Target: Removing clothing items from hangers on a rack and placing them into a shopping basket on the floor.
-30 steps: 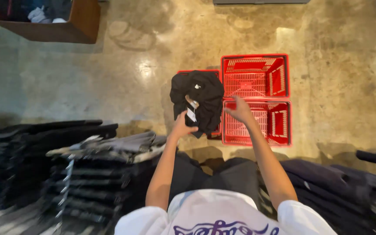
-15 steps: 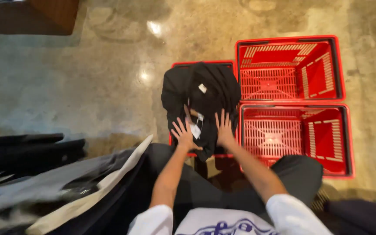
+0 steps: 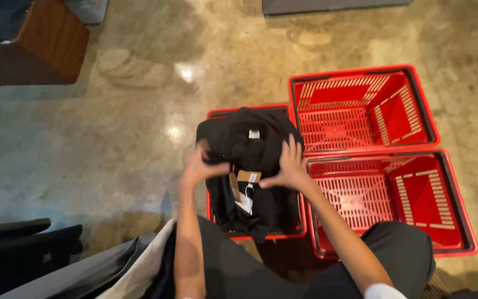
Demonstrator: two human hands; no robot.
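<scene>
A folded black garment (image 3: 250, 166) with a white neck label and hanging paper tags lies in a red plastic basket (image 3: 215, 113) on the floor in front of me. My left hand (image 3: 200, 165) grips the garment's left edge. My right hand (image 3: 289, 165) presses on its right edge, fingers spread and thumb pointing inward. The garment covers most of the basket, so only parts of the red rim show.
Two empty red baskets (image 3: 360, 108) (image 3: 399, 199) stand side by side to the right. A brown wooden box (image 3: 51, 41) is at the top left. Dark folded clothes (image 3: 23, 249) lie at the lower left. The floor is polished stone.
The view has drawn closer to the basket. Both hands have spread apart from the garment's middle to its left and right edges.
</scene>
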